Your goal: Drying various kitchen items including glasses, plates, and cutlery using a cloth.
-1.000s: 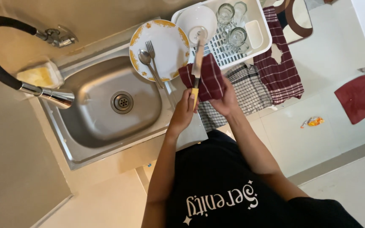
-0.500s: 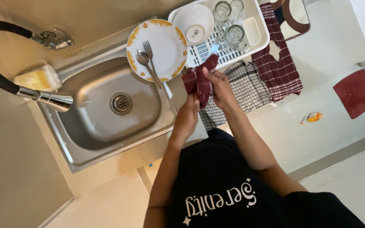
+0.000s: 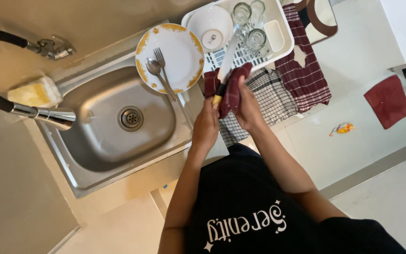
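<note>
2 hands meet over the right edge of the steel sink (image 3: 95,155), just in front of the white plastic dish rack (image 3: 285,40). Left hand (image 3: 206,126) is closed round the yellow handle of a long-bladed kitchen knife (image 3: 227,59); only the handle's tip shows above the fist. Right hand (image 3: 247,106) pinches a dark red checked cloth (image 3: 233,89) round the base of the blade, fingers curled shut over the fabric. Blade points away from the person and up over the rack's near edge, its tip close to the clear drinking glasses (image 3: 254,37) and the upturned white bowl (image 3: 210,26).

Risks, as I judge them:
- Cloth looks thin where the fingers fold over it; a fast stroke along the cutting edge could slice through to the right hand. Which side of the blade faces the palm can't be told from this angle.
- Tip swinging forward could knock a glass or chip the bowl.
- Wet handle could slip in the left fist, dropping the knife toward the white plate with orange rim (image 3: 170,56), which sits at the sink's back right corner with a metal spoon (image 3: 158,75) and fork (image 3: 163,66) on it.
</note>
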